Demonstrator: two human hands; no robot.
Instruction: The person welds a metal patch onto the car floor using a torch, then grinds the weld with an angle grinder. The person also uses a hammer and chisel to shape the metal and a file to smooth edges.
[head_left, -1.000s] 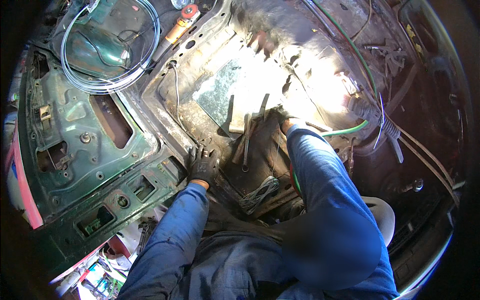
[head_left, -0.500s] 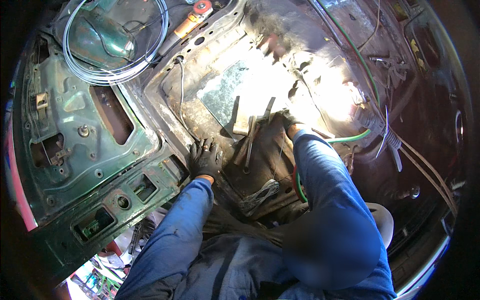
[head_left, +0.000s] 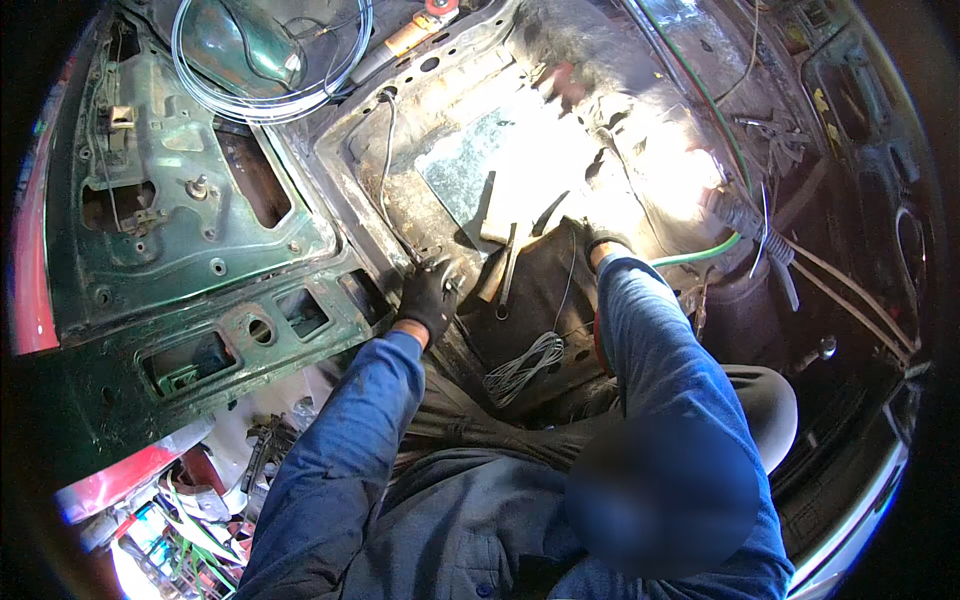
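Wrench point(head_left: 509, 270): likely stiff, weighty, best held mid-shank; left hand point(head_left: 431, 300) lies to its left, right hand point(head_left: 605, 240) to its right, both grips indiscernible.

l glove point(head_left: 430, 298) is blk, sleeves point(head_left: 345, 425) blue, door panel point(head_left: 160, 275) dk green w/ rusty brown marks, grinder point(head_left: 412, 35) orange w/ red disc point(head_left: 440, 5), hose point(head_left: 700, 256) green, lg wire coil point(head_left: 262, 117) silvery blue, sm wire coil point(head_left: 524, 370) grey.

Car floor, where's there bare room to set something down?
Bare: the brownish strip between the grey cable and mottled sheet; the dark patch between the ring tool and thin wire, beyond the wire coil. Crowded: where that tool lies beside the pale bar, near the left hand. Past the right hand, glare hides detail.
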